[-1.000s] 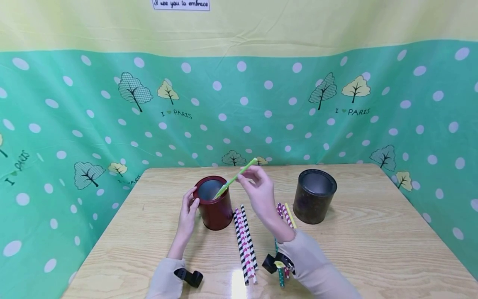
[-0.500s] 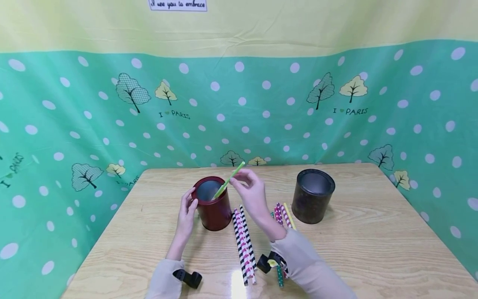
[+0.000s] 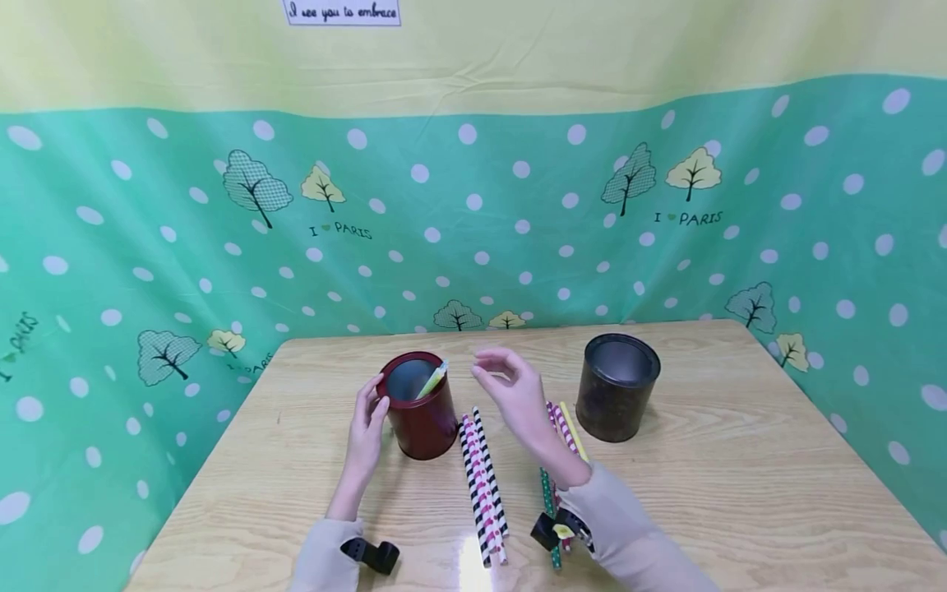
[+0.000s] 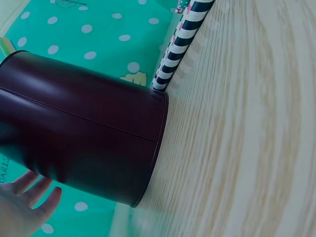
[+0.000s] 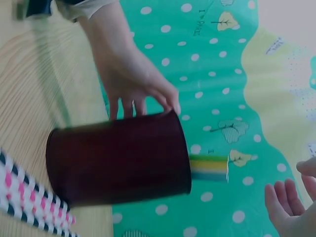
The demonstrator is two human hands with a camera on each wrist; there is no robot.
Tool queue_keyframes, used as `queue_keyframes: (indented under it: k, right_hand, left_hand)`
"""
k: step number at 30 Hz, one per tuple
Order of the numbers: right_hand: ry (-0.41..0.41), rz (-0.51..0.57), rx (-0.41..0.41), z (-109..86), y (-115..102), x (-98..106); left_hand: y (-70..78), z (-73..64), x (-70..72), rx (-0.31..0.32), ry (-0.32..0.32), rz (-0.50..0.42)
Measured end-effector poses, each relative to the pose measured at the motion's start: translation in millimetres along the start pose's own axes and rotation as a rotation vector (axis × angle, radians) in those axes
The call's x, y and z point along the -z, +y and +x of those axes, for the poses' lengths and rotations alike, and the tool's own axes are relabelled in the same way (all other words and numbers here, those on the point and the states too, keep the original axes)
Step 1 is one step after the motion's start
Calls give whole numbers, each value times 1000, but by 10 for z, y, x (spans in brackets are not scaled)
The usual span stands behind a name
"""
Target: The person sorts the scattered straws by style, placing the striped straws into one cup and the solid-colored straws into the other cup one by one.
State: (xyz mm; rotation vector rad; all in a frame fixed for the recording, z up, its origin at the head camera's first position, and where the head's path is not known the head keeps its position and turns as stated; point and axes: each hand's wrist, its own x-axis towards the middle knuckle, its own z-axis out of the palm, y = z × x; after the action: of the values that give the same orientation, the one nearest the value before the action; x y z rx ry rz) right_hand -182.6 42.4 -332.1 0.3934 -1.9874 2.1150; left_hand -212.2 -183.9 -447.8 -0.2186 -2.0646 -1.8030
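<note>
A dark red can (image 3: pixel 423 419) stands upright on the wooden table, left of the middle. My left hand (image 3: pixel 366 427) holds it by the rim on its left side, thumb toward the front. Green, yellow and blue straws (image 5: pixel 210 168) lean out over the can's right rim, bunched together. To the right of the can, my right hand (image 3: pixel 514 395) hovers with nothing in it, fingers loosely bent and apart from the straws. Beside the can's base lie black-striped and pink-dotted paper straws (image 3: pixel 482 489).
A second, dark brown can (image 3: pixel 618 390) stands at the right. Partly under my right forearm lie more straws, among them a yellow straw (image 3: pixel 574 432) and a green dotted straw (image 3: pixel 551 493). A patterned curtain (image 3: pixel 473 214) hangs behind the table (image 3: pixel 740 460).
My right hand lowered a green straw into the red can, let go of it and drew back to the right. My left hand stayed on the rim.
</note>
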Motion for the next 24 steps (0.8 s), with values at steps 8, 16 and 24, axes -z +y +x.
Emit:
queue_keyframes:
  k: [8,16,24]
  right_hand:
    - [-52,-130,-2,0,229,338]
    - [-59,-302,72,-32,305,654]
    - [-47,-551,224,-62,341,888]
  left_hand:
    - [147,-49,-18,63,23,64]
    - [477,-114,-100,0,68,104]
    - [633,-170,-163,-134,144,187]
